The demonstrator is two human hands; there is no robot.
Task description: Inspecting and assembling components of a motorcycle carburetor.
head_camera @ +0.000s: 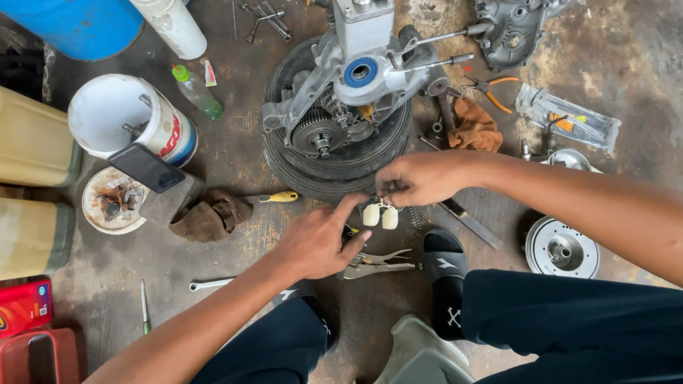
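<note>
A single head-worn camera looks almost straight down at the stained concrete floor (235, 153) from close above, over the person's knees. The forearms enter from the bottom corners, and the engine casing on its tyre (341, 153) lies toward the top, in front of the wearer.

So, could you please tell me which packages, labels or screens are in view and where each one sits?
Phone: dark screen, resting on the white bucket's rim, left.
White bucket: red and blue label band on its side.
Clear plastic packet: upper right, on the floor.
Red packet: lower left edge.
Small tube: white and red, beside the green bottle.
</note>
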